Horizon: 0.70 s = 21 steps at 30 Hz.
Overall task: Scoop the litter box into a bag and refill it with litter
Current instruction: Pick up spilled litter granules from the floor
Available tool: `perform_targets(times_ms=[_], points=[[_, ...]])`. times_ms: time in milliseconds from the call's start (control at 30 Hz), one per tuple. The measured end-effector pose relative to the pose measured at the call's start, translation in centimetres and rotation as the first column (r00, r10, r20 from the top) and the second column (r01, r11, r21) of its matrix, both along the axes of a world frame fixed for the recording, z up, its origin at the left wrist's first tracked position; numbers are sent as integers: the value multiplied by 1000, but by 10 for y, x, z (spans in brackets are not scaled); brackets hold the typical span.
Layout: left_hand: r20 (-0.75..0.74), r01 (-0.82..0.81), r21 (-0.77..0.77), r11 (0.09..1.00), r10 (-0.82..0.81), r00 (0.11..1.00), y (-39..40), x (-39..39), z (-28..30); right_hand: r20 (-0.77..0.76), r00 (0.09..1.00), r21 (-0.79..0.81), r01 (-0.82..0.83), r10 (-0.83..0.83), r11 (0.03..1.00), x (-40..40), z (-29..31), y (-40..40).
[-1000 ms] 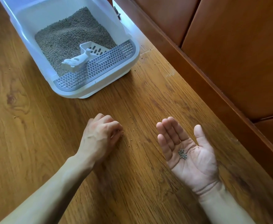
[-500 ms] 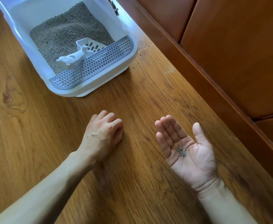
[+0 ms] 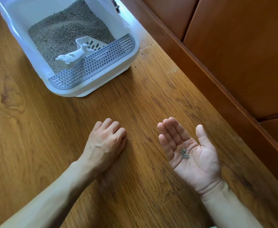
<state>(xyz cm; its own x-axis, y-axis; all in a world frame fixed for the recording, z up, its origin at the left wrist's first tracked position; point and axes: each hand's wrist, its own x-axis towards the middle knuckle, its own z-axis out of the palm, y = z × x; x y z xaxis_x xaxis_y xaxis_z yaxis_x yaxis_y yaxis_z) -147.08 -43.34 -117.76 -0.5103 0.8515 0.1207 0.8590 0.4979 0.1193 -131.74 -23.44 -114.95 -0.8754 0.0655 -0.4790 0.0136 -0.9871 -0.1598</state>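
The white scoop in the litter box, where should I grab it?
Grab the scoop by its handle, coming from the near left. The handle juts up towards you over the grey grate, while the slotted head lies in the litter.

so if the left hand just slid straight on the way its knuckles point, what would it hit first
Probably the front rim of the litter box. The left hand rests on the wooden floor, pointing up toward it, with only bare floor and perhaps stray pellets between.
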Motion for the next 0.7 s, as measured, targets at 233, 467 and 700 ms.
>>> perform_targets(times_ms=[233,467,700], points=[[-63,-12,-56,998,9,998,7,3,-3,-2,1000,18,2,-2,1000,1,-1,-3],[-21,-23,-49,999,22,1000,14,13,-2,0,1000,20,6,-6,1000,1,2,-5],[-29,23,-66,998,-25,999,17,11,1,1,1000,10,11,-11,1000,0,3,-5]])
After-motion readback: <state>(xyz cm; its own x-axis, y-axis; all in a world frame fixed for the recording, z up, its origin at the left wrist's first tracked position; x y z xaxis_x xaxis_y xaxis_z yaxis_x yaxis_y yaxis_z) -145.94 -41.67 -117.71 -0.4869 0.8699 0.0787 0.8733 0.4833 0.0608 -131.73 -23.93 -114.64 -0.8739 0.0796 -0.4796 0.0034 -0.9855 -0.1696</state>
